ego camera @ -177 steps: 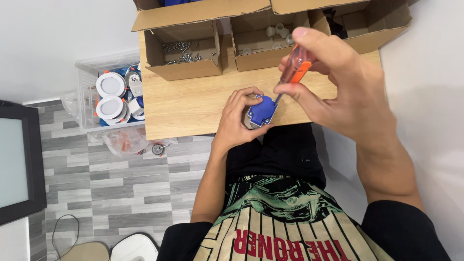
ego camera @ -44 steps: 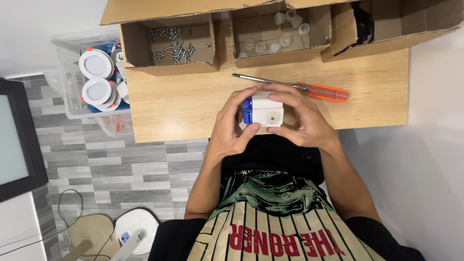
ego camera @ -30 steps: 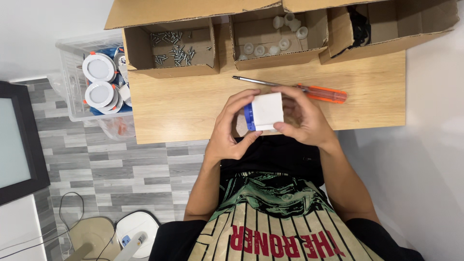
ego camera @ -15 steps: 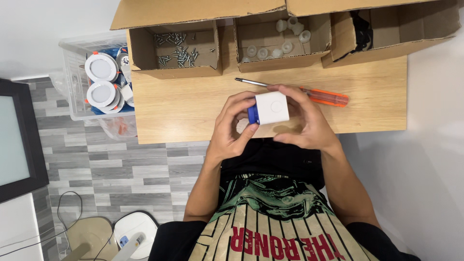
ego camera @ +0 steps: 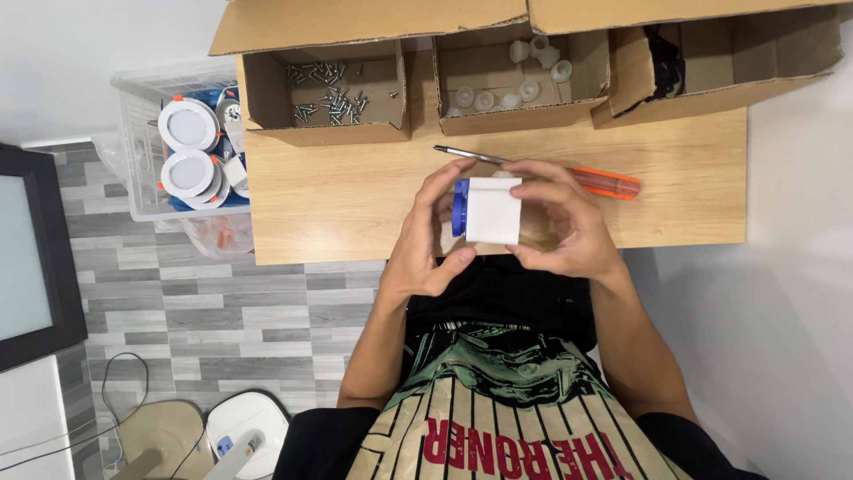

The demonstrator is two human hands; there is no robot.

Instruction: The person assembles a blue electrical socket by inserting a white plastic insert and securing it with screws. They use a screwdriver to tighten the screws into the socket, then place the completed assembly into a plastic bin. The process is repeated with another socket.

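Held only by fingertips of both hands, left hand (ego camera: 426, 244) and right hand (ego camera: 564, 233), the white-and-blue box (ego camera: 487, 211) hovers over the worktop's (ego camera: 338, 200) near edge, so it could probably slip floorward.

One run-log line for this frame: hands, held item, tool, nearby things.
left hand: gripping white-and-blue box | right hand: gripping same box | screwdriver: lying on wooden table, untouched | behind: cardboard box of screws

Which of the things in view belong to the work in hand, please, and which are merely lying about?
In hand:
- white and blue block, held by left hand and right hand
- orange-handled screwdriver
- box of screws
- box of white caps

Lying about:
- clear bin of round lamps
- third box
- dark screen
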